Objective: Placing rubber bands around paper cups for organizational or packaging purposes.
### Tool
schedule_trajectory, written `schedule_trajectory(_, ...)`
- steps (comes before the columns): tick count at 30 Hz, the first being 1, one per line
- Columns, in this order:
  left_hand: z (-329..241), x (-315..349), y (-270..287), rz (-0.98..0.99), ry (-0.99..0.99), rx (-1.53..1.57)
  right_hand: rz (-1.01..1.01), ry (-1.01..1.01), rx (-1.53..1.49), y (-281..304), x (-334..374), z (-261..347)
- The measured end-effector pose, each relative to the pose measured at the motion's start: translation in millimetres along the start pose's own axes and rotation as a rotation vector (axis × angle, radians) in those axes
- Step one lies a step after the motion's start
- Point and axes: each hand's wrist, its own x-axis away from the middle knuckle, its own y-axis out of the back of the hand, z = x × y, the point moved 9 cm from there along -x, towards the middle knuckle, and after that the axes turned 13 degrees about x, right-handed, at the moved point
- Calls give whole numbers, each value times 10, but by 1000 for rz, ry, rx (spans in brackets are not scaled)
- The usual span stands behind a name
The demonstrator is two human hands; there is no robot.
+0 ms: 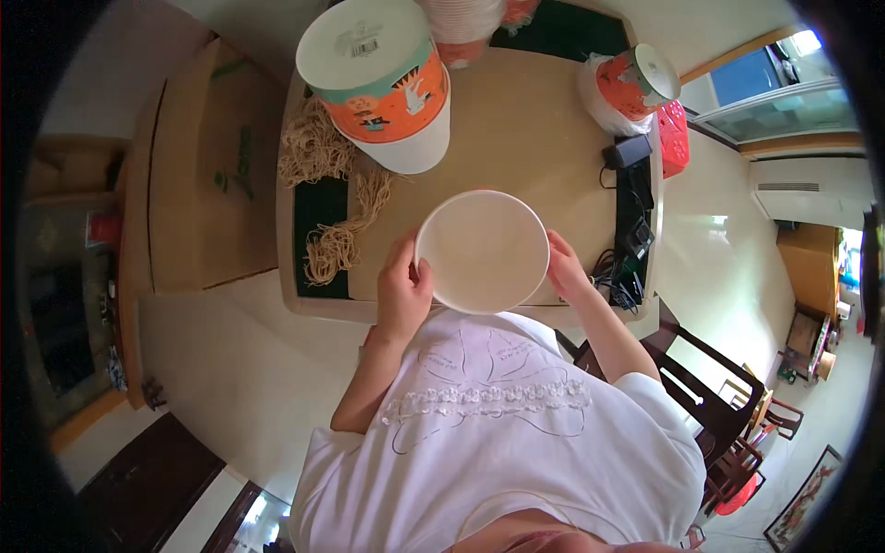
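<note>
Between my two hands is a white paper bucket, held above the table's near edge with its round mouth facing up toward me. My left hand grips its left side, the thumb at the rim. My right hand is closed against the right side, its fingertips partly hidden behind the wall. The inside looks plain white, with nothing visible in it. A large upside-down paper bucket, orange and green with a white lower part, stands beyond my left hand. Bundles of beige cord lie beside it.
A stack of white cups or tubs stands at the far edge. At the far right sits a smaller orange bucket in plastic wrap. Black adapters and cables line the table's right side. A tall cardboard box stands left; a dark chair is right.
</note>
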Motion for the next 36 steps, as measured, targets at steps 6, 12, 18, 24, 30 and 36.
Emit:
schedule_trajectory(6, -191, 29, 32, -111, -288, -222, 52, 206, -12, -128, 168, 367)
schedule_trajectory(12, -447, 62, -10, -114, -328, -279, 161, 347, 228, -345, 386, 605)
schedule_trajectory(18, 559, -71, -128, 23, 123, 322, -240, 997, 853, -368, 911, 1521)
schedule_trajectory(24, 786, 18, -685, 454, 757, 558, 14, 1067, 945, -462, 726, 1687)
schedule_trajectory(30, 336, -421, -581, 213, 181, 508, -39, 493, 35, 1, -133, 1135)
schedule_trajectory(36, 48, -422, -585, 291, 172, 558, 4, 324, -190, 56, -391, 788)
